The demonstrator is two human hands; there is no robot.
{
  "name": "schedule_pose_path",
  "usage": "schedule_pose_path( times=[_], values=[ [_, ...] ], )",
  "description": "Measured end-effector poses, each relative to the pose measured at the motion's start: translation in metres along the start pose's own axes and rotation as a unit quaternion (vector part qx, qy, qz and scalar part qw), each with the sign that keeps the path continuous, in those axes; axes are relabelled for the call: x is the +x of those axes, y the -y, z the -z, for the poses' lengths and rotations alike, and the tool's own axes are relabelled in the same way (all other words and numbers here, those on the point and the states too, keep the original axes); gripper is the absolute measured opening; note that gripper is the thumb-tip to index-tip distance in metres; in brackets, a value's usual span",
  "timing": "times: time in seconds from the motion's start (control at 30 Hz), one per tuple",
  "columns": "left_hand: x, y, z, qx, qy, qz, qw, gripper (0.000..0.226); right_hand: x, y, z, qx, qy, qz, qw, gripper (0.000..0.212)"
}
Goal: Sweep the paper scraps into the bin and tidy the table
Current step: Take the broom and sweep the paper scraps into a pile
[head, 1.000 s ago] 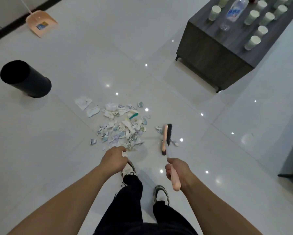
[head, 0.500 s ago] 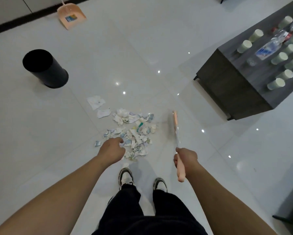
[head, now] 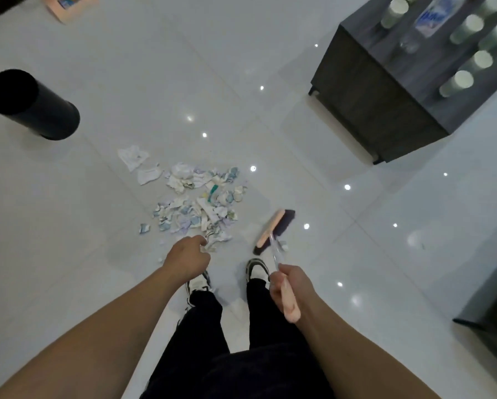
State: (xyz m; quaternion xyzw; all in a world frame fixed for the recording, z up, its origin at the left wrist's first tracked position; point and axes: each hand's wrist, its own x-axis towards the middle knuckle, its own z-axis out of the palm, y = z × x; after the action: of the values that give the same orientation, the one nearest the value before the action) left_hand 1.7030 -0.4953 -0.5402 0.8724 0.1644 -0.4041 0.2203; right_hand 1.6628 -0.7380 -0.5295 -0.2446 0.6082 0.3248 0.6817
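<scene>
Swung back down since half a second ago, the pink-backed broom head with dark bristles (head: 273, 231) now rests on the glossy white tile floor (head: 385, 254), just right of the heap of torn white and blue-printed paper scraps (head: 197, 203), where before it was raised edge-on. A few crumpled white pieces lie loose at the heap's far-left edge, and one small scrap sits beside the bristles. The right hand (head: 287, 286) holds the broom's pink grip, fingers wrapped tight around it. The left hand (head: 188, 259) hovers over the near edge of the heap, fingers curled loosely inward; whether they pinch a scrap cannot be told. Black trousers and two dark-and-white trainers show below the arms. The black cylindrical bin (head: 31, 103) stands on the floor well apart to the far left, its inside too dark to see. A peach-coloured dustpan (head: 69, 5) lies at the top edge. On the dark grey desk (head: 371, 93) at upper right stand pale green cups (head: 457, 82) and a clear plastic bottle (head: 431, 15) lying flat.
</scene>
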Motion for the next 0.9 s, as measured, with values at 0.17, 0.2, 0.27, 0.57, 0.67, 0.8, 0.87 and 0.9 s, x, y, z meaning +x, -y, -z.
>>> schedule_pose_path(
  times=[0.17, 0.2, 0.27, 0.57, 0.67, 0.8, 0.87, 0.9],
  values=[
    [-0.003, -0.067, -0.021, 0.032, 0.011, -0.072, 0.997, 0.048, -0.028, 0.039, 0.035, -0.071, 0.088, 0.001, 0.994, 0.017],
    [-0.004, -0.077, -0.024, 0.044, 0.010, -0.083, 0.995, 0.048, -0.031, 0.044, 0.033, -0.120, 0.081, 0.027, 0.989, 0.014],
    [-0.008, -0.093, -0.026, 0.068, 0.007, -0.097, 0.993, 0.049, -0.035, 0.051, 0.023, -0.173, 0.052, 0.083, 0.980, 0.012],
    [-0.010, -0.124, -0.043, 0.164, -0.013, -0.139, 0.977, 0.043, -0.035, 0.063, 0.087, -0.090, -0.114, 0.176, 0.974, 0.020],
    [-0.013, -0.128, -0.051, 0.183, -0.005, -0.157, 0.970, 0.043, -0.033, 0.055, 0.127, -0.024, -0.155, 0.168, 0.973, 0.004],
    [-0.023, -0.127, -0.065, 0.186, 0.002, -0.203, 0.961, 0.046, -0.029, 0.023, 0.162, 0.033, -0.201, 0.150, 0.967, 0.012],
    [-0.032, -0.119, -0.071, 0.179, 0.001, -0.224, 0.958, 0.045, -0.025, -0.002, 0.168, 0.031, -0.211, 0.132, 0.968, 0.013],
    [-0.037, -0.111, -0.074, 0.175, 0.000, -0.235, 0.956, 0.044, -0.022, -0.018, 0.166, 0.023, -0.213, 0.133, 0.968, 0.012]
  ],
)
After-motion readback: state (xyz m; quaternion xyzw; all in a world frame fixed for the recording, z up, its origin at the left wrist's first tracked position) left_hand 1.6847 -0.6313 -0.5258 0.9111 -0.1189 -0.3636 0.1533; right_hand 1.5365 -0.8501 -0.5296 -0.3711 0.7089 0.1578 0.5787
